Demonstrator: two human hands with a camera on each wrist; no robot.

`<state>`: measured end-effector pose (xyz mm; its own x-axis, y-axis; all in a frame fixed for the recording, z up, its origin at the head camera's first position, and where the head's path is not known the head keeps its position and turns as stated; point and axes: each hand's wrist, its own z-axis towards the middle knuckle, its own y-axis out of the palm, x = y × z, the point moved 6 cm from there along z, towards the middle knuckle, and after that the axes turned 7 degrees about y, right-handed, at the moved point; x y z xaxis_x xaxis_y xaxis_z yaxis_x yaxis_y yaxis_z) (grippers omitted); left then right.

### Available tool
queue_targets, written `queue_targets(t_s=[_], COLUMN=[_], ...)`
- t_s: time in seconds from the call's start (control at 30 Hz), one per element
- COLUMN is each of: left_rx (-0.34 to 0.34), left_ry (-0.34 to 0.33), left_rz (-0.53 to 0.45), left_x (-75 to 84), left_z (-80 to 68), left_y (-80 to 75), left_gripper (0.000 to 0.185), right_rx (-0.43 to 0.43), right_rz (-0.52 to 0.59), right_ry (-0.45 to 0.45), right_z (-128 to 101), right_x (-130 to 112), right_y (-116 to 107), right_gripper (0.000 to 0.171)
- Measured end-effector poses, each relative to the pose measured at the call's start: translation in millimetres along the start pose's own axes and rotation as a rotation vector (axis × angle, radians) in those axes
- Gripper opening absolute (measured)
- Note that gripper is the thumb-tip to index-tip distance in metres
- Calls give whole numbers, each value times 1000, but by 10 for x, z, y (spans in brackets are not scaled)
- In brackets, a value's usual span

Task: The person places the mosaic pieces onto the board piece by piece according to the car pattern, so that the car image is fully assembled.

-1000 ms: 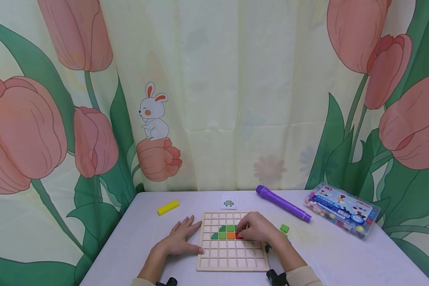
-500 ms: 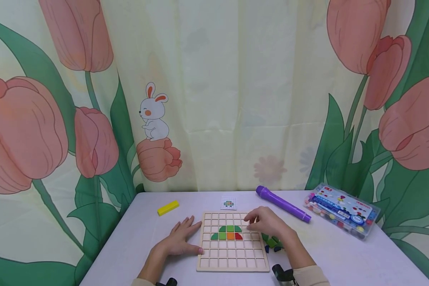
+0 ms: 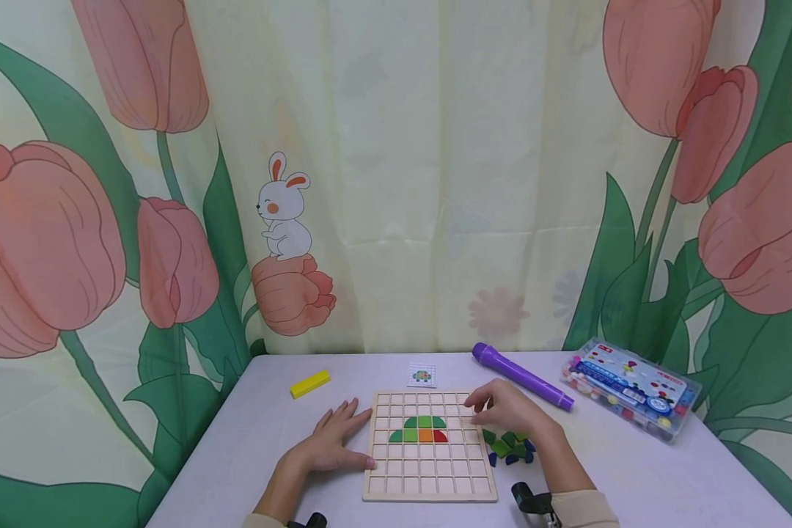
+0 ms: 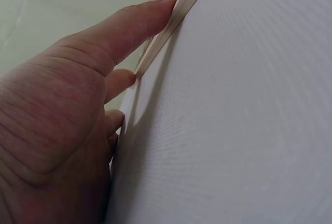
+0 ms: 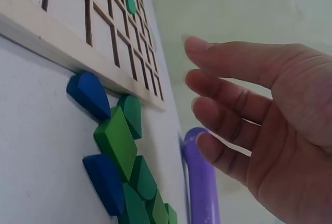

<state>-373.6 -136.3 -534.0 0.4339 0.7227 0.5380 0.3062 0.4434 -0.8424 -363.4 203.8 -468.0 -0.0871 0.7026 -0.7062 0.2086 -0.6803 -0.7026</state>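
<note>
White table beneath left hand; tulip-print curtain beyond.
It is spread against grid board; right hand, relaxed, holds nothing near loose blocks.

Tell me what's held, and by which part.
Nothing: the right hand is empty; the left hand only touches the grid board at its left edge.

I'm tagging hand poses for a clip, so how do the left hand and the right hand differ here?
Contact: the left hand touches the left edge of the wooden grid board; the right hand is in the air by its right side.
Fingers: the left hand's are spread; the right hand's are loosely bent.
Surroundings: loose green and blue pieces lie near the right hand, not the left hand.
Shared: both are bare and grip nothing.
</note>
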Motion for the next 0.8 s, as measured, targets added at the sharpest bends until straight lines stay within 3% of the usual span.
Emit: queue_targets(t_s=[0.2,0.47,0.8], left_rx=[0,3,4], left_ry=[-9,-5,-2], left_rz=[-3,-3,1], left_x=[17,19,-3], left_z=[-7,-10,-2], left_y=[-8,-8,11], left_gripper=[103,102,103], right_rx=[20,-23,-30], right_rz=[-38,-106,-149], right_ry=[25,160,141], right_z=[-22,-45,-50], right_x=[83,199,229], right_y=[-41,-32,14], right_gripper=[21,18,18])
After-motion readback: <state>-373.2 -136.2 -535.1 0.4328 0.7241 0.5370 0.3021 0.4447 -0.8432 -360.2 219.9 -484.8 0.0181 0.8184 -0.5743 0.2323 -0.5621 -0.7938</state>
